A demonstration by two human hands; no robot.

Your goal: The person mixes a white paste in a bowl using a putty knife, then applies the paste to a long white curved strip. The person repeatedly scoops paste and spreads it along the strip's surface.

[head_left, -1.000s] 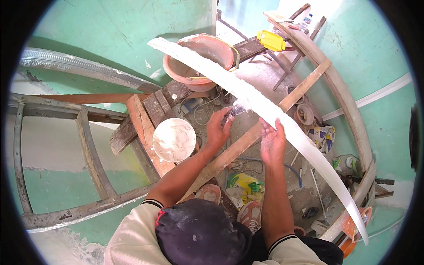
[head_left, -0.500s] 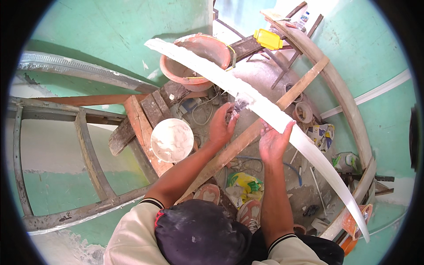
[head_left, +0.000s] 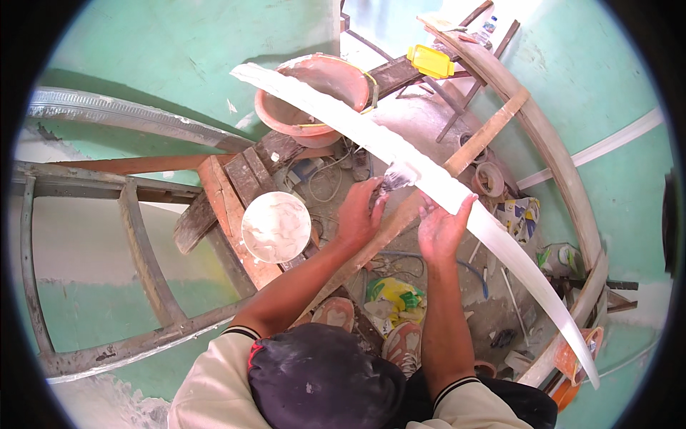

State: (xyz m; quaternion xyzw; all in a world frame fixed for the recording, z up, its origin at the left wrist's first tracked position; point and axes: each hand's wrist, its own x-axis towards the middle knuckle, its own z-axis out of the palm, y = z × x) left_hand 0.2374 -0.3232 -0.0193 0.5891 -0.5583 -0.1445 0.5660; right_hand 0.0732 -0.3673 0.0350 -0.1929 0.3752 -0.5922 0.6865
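A long, curved white plaster strip [head_left: 357, 132] runs from the upper left to the lower right in front of me. My left hand [head_left: 361, 207] is closed around a small grey tool smeared with white paste [head_left: 399, 176]. The tool's broad end touches the near edge of the strip; I cannot tell whether it is a brush or a putty knife. Under the strip, my right hand [head_left: 444, 229] is palm up, its thumb along the near edge and its fingers partly hidden beneath. A round white tub [head_left: 276, 227] of pale paste sits left of my left hand.
A large orange bucket [head_left: 282, 114] stands behind the strip. A wooden batten [head_left: 493, 136] crosses under it to a curved wooden frame [head_left: 557, 157]. A yellow container [head_left: 431, 61] rests at the back. Metal framing [head_left: 150, 250] lies left; bags [head_left: 400, 300] and cables litter the floor.
The tool in my left hand has moved slightly right and toward me along the strip, its end now turned more to the right. My right hand stays under the strip.
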